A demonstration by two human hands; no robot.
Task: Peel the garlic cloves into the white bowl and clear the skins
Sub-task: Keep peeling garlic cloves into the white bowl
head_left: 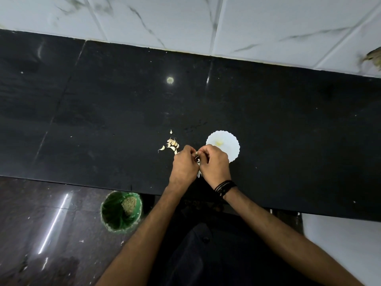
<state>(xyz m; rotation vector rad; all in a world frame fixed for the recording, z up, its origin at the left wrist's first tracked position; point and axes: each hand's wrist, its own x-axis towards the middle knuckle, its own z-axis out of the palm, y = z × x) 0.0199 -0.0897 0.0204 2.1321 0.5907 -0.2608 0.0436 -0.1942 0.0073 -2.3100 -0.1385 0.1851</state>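
One view, head camera: I look straight down at a black counter [123, 110], with white marbled wall tiles across the top of the frame.
Garlic cloves [172, 143]: I count a small loose pile of unpeeled, cream-coloured cloves with thin curled tips, lying on the counter just left of centre; one clove sits a little apart to the left of the pile, and a small scrap lies above it.
White bowl [228, 144]: round with a scalloped rim, standing on the counter just right of the pile; something pale yellow lies inside near its middle, too small for me to identify.
Left hand [184, 163]: fingers curled inward, pinching a small pale piece at the fingertips, close beside the pile's lower edge.
Right hand [214, 162]: fingers likewise curled, pinching the same piece; it covers the bowl's lower left rim.
Skins [199, 174]: pale strips hang down between the two hands.
Arms: both forearms reach up from the bottom of the frame and converge at centre, knuckles nearly touching; dark cords wrap the right wrist.
Green bin [121, 211]: on the floor at lower left, below the counter edge.
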